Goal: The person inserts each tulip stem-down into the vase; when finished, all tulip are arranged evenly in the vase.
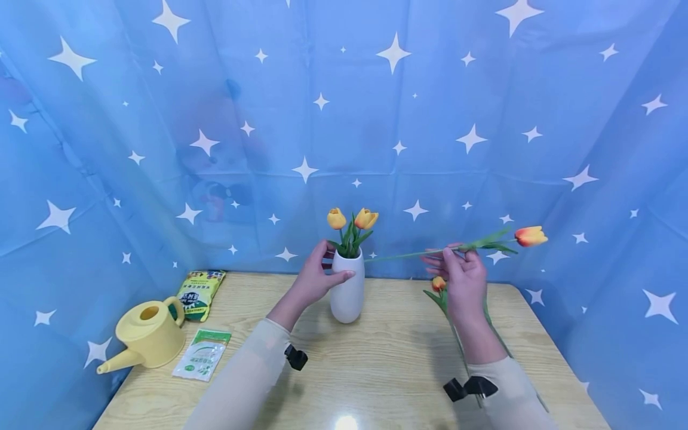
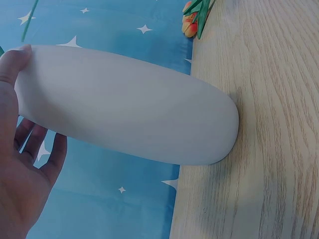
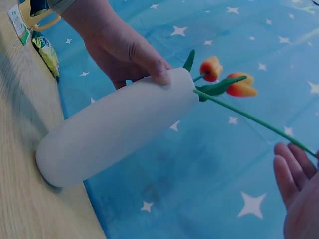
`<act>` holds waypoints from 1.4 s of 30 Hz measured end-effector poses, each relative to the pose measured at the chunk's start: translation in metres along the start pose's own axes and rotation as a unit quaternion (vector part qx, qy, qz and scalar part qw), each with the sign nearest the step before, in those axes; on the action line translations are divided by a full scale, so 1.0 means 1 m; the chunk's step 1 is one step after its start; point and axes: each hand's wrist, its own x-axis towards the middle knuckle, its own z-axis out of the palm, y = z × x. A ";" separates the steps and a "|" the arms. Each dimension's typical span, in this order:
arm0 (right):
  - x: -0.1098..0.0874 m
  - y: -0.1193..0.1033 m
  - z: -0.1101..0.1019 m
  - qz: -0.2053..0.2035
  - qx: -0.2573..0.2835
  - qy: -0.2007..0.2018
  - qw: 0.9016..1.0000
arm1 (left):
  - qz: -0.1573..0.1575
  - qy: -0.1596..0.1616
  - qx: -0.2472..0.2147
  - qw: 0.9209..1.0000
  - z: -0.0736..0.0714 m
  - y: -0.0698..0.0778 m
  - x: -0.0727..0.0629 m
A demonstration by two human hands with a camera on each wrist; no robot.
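Observation:
A tall white vase stands upright near the table's back edge, holding two yellow-orange tulips with green leaves. My left hand grips the vase just below its rim, thumb across the front and fingers around the far side. My right hand pinches the stem of another artificial tulip between thumb and fingers. That tulip lies nearly level, its red-yellow bloom to the right and its bare stem end at the vase's rim. In the right wrist view the green stem runs from the rim to my fingers.
More tulips lie on the table at the right, their stems partly hidden under my right forearm. On the left are a yellow watering can, a green-yellow packet and a white-green sachet. A starry blue curtain hangs behind.

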 end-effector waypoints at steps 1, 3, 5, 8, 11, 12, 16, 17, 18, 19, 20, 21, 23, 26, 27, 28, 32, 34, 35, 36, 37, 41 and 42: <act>0.001 -0.001 0.001 -0.005 0.000 -0.001 1.000 | 0.000 0.000 0.001 1.000 0.000 0.000 0.000; 0.002 -0.002 0.005 -0.016 -0.002 -0.004 1.000 | 0.000 0.001 0.001 1.000 0.000 0.001 0.000; 0.005 -0.004 0.008 -0.026 -0.001 -0.009 1.000 | -0.001 0.002 0.002 1.000 0.000 0.000 0.000; 0.009 -0.006 0.014 -0.042 0.000 -0.016 0.999 | -0.002 0.002 0.003 1.000 0.000 0.001 0.000; 0.013 -0.007 0.019 -0.056 -0.004 -0.028 0.998 | -0.003 0.002 0.004 1.000 0.000 0.002 -0.001; 0.014 -0.007 0.020 -0.061 -0.009 -0.033 0.998 | -0.004 0.002 0.004 1.000 0.000 0.002 -0.001; 0.017 -0.007 0.026 -0.072 -0.030 -0.052 0.996 | -0.005 0.002 0.005 1.000 0.000 0.003 -0.002; 0.018 -0.006 0.028 -0.074 -0.034 -0.055 0.995 | -0.004 0.002 0.004 1.000 0.000 0.003 -0.002; 0.019 -0.006 0.030 -0.077 -0.040 -0.059 0.995 | -0.004 0.002 0.005 1.000 0.000 0.003 -0.001; 0.019 -0.006 0.032 -0.079 -0.043 -0.062 0.994 | -0.004 0.002 0.005 1.000 0.000 0.003 -0.001; 0.020 -0.006 0.034 -0.082 -0.049 -0.066 0.993 | -0.004 0.002 0.005 1.000 0.000 0.003 -0.001; 0.021 -0.006 0.036 -0.085 -0.054 -0.069 0.993 | -0.005 0.003 0.005 1.000 0.000 0.003 -0.001; 0.022 -0.006 0.041 -0.092 -0.070 -0.078 0.990 | -0.005 0.004 0.006 1.000 0.000 0.002 -0.001; 0.022 -0.006 0.048 -0.099 -0.091 -0.089 0.987 | -0.005 0.003 0.005 1.000 0.000 0.002 -0.001; 0.022 -0.006 0.050 -0.101 -0.097 -0.093 0.986 | -0.005 0.002 0.004 1.000 0.000 0.002 -0.001; 0.022 -0.005 0.053 -0.102 -0.102 -0.097 0.985 | -0.004 0.001 0.003 1.000 0.000 0.002 -0.001; 0.021 -0.004 0.060 -0.101 -0.120 -0.122 0.980 | -0.005 -0.002 0.003 1.000 0.000 0.002 -0.001; 0.020 -0.004 0.064 -0.096 -0.134 -0.137 0.977 | -0.005 -0.003 0.002 1.000 0.000 0.003 -0.001; 0.019 -0.004 0.066 -0.091 -0.140 -0.145 0.975 | -0.005 -0.003 0.002 1.000 0.000 0.003 -0.001; 0.018 -0.005 0.068 -0.087 -0.148 -0.153 0.973 | -0.005 -0.003 0.002 1.000 0.000 0.003 -0.001; 0.017 -0.005 0.070 -0.081 -0.157 -0.161 0.971 | -0.005 -0.002 0.001 1.000 0.000 0.003 -0.001; 0.015 -0.006 0.078 -0.052 -0.177 -0.186 0.965 | -0.005 -0.001 0.000 1.000 0.000 0.003 -0.001; 0.014 -0.006 0.079 -0.046 -0.184 -0.190 0.963 | -0.006 -0.001 0.001 1.000 0.000 0.003 -0.001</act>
